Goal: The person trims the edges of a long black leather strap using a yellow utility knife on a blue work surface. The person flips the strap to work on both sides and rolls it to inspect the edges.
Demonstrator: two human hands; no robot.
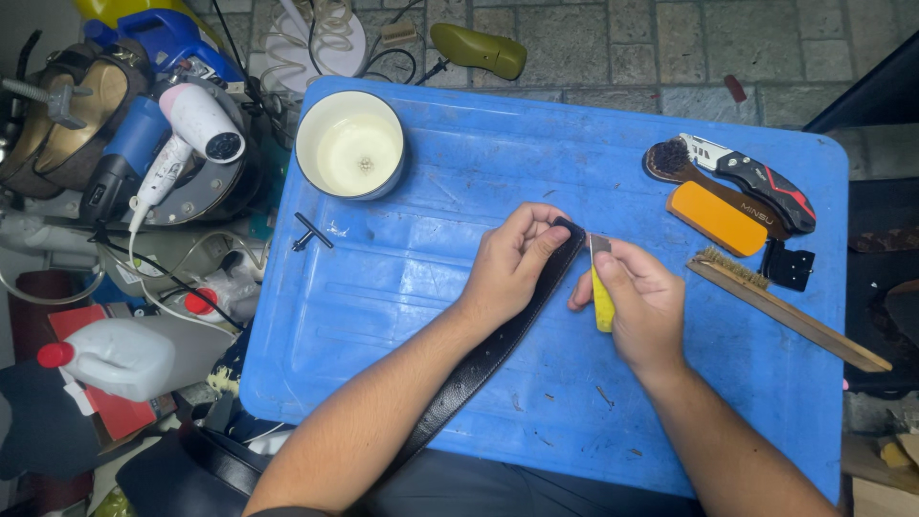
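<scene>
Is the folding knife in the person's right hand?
No, the right hand holds a yellow-handled blade; the folding knife lies on the blue table.

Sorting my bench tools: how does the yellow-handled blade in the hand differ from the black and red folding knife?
The yellow-handled blade is slim, plain and gripped upright in the right hand beside the black belt. The folding knife is bulkier, black and red with a metal head, and lies untouched on the blue board. Both are handheld cutters.
</scene>
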